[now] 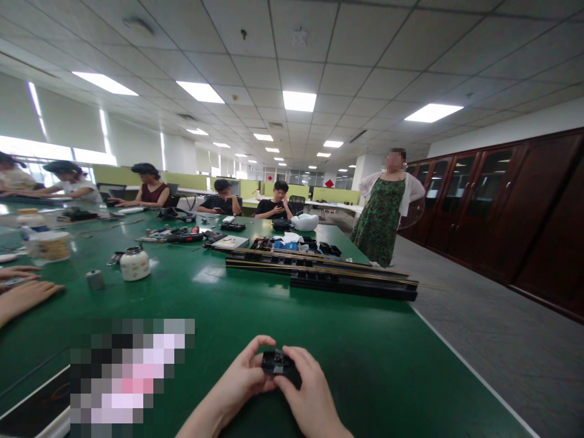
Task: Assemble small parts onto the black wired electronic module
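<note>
Low in the view, above the near part of the green table [374, 347], a small black device part [276, 364] sits between my two hands. It looks like a casing with metal or circuit pieces inside, too small to identify. My left hand [249, 371] grips its left side, with thumb and fingers curled round the edge. From the right, my right hand [306, 380] holds the other side, fingertips at the top and thumb near the bottom. Parts of the device are covered by my fingers.
Black rails with thin brass-coloured rods [337, 274] lie across the table ahead. A white jar [135, 264], a grey metal cylinder [95, 280] and a clear tub [49, 247] stand left. Another person's hands [31, 295] rest at the left edge. Several people sit beyond; one stands right.
</note>
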### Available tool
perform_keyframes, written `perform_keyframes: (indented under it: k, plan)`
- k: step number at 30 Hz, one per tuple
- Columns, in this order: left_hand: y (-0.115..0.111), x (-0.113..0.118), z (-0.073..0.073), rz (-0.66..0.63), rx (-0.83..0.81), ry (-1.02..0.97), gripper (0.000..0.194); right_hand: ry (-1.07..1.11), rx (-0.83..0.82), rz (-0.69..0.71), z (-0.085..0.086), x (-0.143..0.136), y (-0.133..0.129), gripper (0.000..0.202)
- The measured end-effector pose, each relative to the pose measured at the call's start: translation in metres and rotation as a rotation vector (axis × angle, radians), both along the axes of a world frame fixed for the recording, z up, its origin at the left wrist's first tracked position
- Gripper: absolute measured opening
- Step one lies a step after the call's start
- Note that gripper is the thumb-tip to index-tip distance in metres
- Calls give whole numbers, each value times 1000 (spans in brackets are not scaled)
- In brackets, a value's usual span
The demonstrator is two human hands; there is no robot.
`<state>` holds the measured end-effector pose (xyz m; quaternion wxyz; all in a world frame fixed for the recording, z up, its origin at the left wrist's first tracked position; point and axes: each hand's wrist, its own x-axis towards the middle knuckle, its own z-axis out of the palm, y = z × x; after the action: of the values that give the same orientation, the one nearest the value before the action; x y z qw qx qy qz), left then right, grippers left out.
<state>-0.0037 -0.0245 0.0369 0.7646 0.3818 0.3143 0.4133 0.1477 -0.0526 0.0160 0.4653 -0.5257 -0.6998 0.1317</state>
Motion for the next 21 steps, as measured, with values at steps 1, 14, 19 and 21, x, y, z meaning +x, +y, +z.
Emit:
perform_keyframes:
  k: [1, 14, 19, 21]
  plan:
    - [0, -1, 1, -13, -16, -25, 46, 1, -3, 1, 0, 0, 0, 39]
    - [-4, 3, 9, -199, -311, -447, 43, -116, 67, 79, 14, -2, -4, 36]
    - [-4, 9, 6, -145, -365, -455, 37, -106, 52, 92, 14, -1, -4, 41]
    - [-3, 11, 4, -104, -363, -427, 35, -112, 82, 98, 13, -2, -4, 38]
